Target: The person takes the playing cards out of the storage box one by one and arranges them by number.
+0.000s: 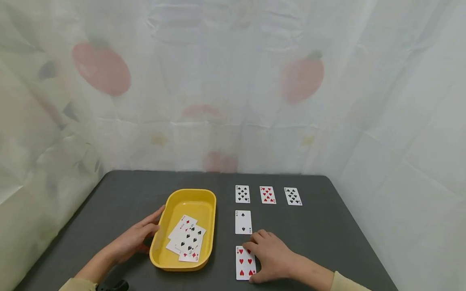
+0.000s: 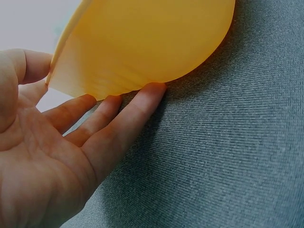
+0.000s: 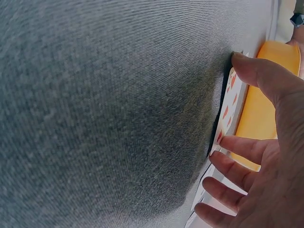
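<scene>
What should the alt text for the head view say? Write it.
A person's right hand rests on a red hearts card on a dark table, while the left hand touches a yellow tray holding cards. Four more cards lie face up beyond.

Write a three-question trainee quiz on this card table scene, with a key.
1. True or false: the right hand rests on a red hearts card.
2. How many cards lie in the far row?
3. What does the left hand touch? A) the yellow tray B) the spade card C) nothing

Key: 1 true; 2 three; 3 A.
</scene>
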